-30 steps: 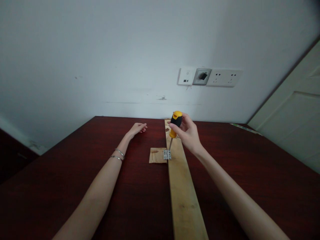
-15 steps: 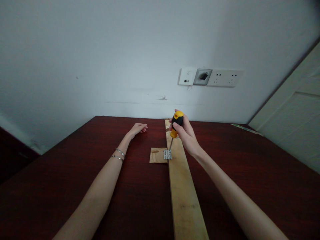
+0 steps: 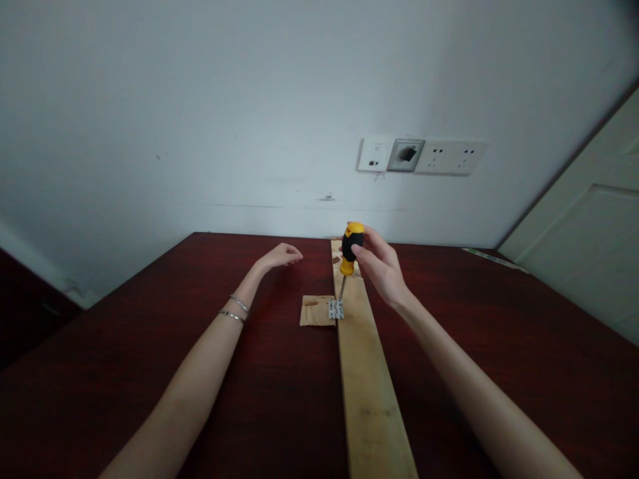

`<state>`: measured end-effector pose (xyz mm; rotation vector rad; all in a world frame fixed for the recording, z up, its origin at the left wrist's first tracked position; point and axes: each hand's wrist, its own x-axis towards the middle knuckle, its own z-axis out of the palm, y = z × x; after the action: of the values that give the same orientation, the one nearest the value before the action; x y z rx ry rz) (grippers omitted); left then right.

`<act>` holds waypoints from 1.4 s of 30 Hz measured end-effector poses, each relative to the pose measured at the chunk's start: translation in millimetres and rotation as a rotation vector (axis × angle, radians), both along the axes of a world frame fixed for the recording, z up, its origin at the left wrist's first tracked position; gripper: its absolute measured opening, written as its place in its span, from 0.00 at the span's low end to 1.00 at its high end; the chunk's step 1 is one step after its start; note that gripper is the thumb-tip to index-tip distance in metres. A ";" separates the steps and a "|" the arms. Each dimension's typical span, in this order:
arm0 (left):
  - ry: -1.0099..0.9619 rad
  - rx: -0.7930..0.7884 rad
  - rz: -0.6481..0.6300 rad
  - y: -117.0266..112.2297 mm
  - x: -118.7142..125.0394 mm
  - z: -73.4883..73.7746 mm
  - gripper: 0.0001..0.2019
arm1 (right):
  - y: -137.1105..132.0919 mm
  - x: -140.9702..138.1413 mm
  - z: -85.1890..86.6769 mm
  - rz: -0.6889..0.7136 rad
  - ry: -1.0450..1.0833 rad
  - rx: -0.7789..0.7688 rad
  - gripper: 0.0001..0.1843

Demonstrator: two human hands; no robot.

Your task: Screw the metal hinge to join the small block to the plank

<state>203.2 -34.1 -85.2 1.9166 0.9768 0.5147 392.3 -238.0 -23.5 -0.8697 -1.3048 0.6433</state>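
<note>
My right hand point(image 3: 382, 265) is wrapped round the black and yellow handle of a screwdriver point(image 3: 353, 245). The screwdriver stands nearly upright, its shaft slanting down to a small metal hinge point(image 3: 336, 309). One leaf of that hinge lies on a long wooden board point(image 3: 367, 372), the other on a small square wooden piece point(image 3: 315, 311) beside it. Left of the board, my left hand point(image 3: 282, 255) rests low over the table with its fingers curled together, apart from the wood. Whether anything is inside those fingers is hidden.
The dark red table point(image 3: 269, 399) meets a white wall point(image 3: 249, 120) at its far edge. Wall sockets point(image 3: 452, 158) are set above it, with a black plug point(image 3: 408, 154) in one. A thin strip point(image 3: 494, 258) lies at the far right, near a white door point(image 3: 599, 239).
My left hand has shifted slightly right and its fingers look more curled. My right hand's fingers have loosened and turned a little round the handle. The screwdriver tip stays at the hinge.
</note>
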 end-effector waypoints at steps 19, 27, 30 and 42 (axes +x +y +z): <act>0.687 0.477 -0.571 -125.2 6.4 25.8 0.55 | 3.9 -2.2 0.4 -0.081 -0.039 0.093 0.19; 0.681 0.570 -0.593 -132.0 13.2 23.9 0.47 | -0.5 -8.8 4.8 -0.003 0.058 0.069 0.19; 0.690 0.597 -0.612 -133.4 14.9 22.0 0.46 | -0.7 -9.1 5.3 0.009 0.065 0.051 0.20; 0.659 0.585 -0.608 -128.5 15.1 17.1 0.35 | 0.4 -5.4 3.5 -0.047 0.005 0.040 0.19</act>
<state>218.3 -162.6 -68.2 2.8595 0.5834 -0.2482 386.9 -237.6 -20.0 -0.8634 -1.2842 0.5804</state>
